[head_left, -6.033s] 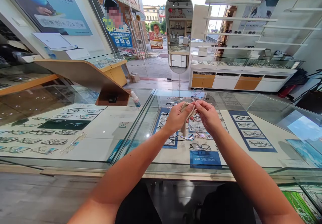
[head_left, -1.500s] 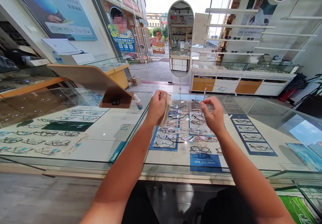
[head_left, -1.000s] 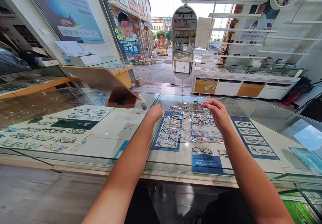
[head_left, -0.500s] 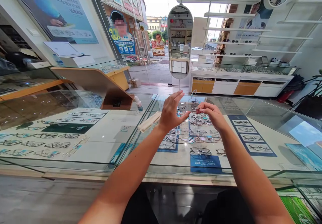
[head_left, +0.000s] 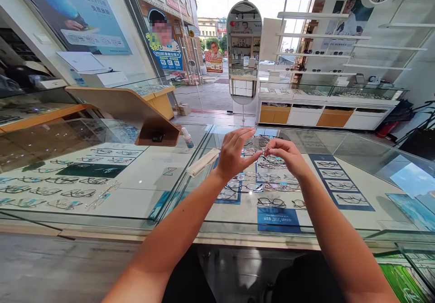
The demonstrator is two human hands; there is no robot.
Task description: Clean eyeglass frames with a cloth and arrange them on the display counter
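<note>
My left hand is raised over the glass counter, its fingers apart and the thumb stretched toward my right hand. The fingers of my right hand are pinched on a thin pair of glasses, mostly hidden by the fingers and hard to tell from the frames behind. My left thumb tip is close to that pinch; whether it touches cannot be made out. Under the glass top, rows of eyeglass frames lie below both hands. A folded beige cloth rests on the counter left of my left hand.
A small white bottle stands left of the cloth, beside a tilted brown board. An oval mirror rises behind the counter. More frames lie in the case at the left.
My left hand has turned slightly, its fingers now bent over toward the right and its thumb nearer my right hand. The glasses' raised part no longer shows above my right hand.
</note>
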